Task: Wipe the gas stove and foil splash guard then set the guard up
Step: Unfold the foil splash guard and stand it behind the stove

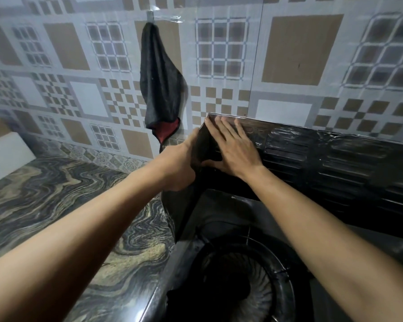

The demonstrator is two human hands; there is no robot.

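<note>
Foil splash guard [335, 159]: dark, embossed, standing upright at the far edge of the gas stove [221, 219], its back panel against the tiled wall [300, 54]. It runs right, out of view. At the left end it is folded into a corner, and a side panel comes toward the near side along the stove's left edge.

Right hand [233, 147]: fingers straight and together, palm flat on the inner face of the back panel just under its top left corner, thumb reaching toward the fold.

Left hand [179, 163]: against the outer face of the side panel. Its fingers are hidden behind the foil; cannot tell whether it grips or only presses.

Stove: black. Round burner well with ribbed pan [261, 293] at the near side, between the forearms. A dark shape on its near left rim is unclear.

Bench [56, 205]: swirled stone, open surface left of the stove up to the wall.

Wall: dark grey cloth with red lining [158, 77] hangs from a hook, just left of the guard's corner and apart from it.
</note>
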